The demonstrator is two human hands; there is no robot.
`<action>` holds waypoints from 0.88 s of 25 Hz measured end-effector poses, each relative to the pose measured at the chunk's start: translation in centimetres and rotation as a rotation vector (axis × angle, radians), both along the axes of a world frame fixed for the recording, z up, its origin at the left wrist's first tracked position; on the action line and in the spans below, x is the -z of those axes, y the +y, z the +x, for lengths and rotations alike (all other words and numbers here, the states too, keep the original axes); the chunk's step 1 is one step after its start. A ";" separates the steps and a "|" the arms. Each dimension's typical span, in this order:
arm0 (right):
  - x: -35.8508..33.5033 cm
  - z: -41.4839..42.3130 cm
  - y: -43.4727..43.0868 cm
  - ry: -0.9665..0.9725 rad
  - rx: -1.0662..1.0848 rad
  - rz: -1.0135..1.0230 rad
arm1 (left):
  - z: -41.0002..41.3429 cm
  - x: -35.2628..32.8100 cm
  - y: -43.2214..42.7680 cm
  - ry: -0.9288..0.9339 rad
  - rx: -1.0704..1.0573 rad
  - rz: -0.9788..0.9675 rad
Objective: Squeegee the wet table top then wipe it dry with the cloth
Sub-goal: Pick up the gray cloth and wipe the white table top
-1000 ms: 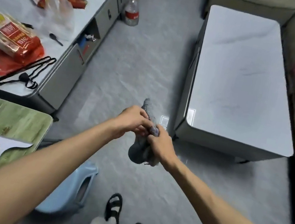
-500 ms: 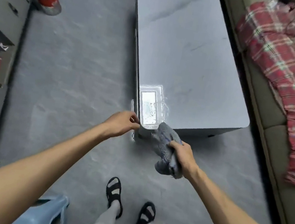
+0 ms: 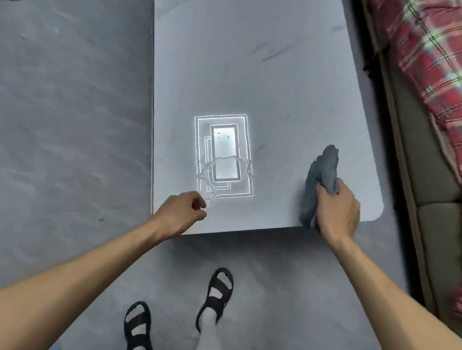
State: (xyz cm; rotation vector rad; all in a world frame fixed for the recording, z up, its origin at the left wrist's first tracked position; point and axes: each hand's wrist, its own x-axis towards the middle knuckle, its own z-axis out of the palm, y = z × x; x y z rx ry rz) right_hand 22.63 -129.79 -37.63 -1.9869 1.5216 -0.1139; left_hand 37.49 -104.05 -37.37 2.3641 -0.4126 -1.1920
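Head view, drying stage. The grey floor [image 3: 49,112] surrounds a long grey bench [image 3: 245,54], whose right long edge runs just beside a sofa [image 3: 432,216] covered by a red plaid blanket [image 3: 452,105]. A person stands at the near short end in black sandals [image 3: 217,289]. No squeegee is in view. The right hand [image 3: 338,209] grips a bunched grey cloth [image 3: 320,178], fingers curled round its upper part. The cloth lies on the bench top near the near right corner, with its lower end at the near edge. The left hand [image 3: 183,212] hovers over the near left corner with its fingers curled in, and nothing shows in them. A thin puddle [image 3: 216,178] lies just beyond the left hand. It shows only where it bends the bright reflection of a ceiling light [image 3: 222,155], so its full extent cannot be told. Probable hazards:

- The cloth is wadded, so it offers little contact and may leave streaks or miss the film outside the reflection.
- A stroke toward the person would push water over the near edge onto the floor by the sandals, which invites a slip.
- A stroke to the right could carry drips toward the blanket.
- A small cloth may saturate and merely spread the water.
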 end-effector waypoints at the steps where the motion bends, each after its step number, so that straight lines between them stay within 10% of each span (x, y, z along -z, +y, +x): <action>1: 1.4 1.0 -2.2 0.039 -0.059 -0.094 | 0.4 1.6 -1.6 -0.011 -0.018 -0.007; 14: 22.0 11.8 -7.4 -0.139 -0.092 -0.069 | 10.0 19.7 -1.2 -0.287 -0.514 0.156; 22: 21.7 23.9 2.0 -0.164 -0.838 0.027 | 11.7 19.9 2.2 -0.219 -0.723 0.034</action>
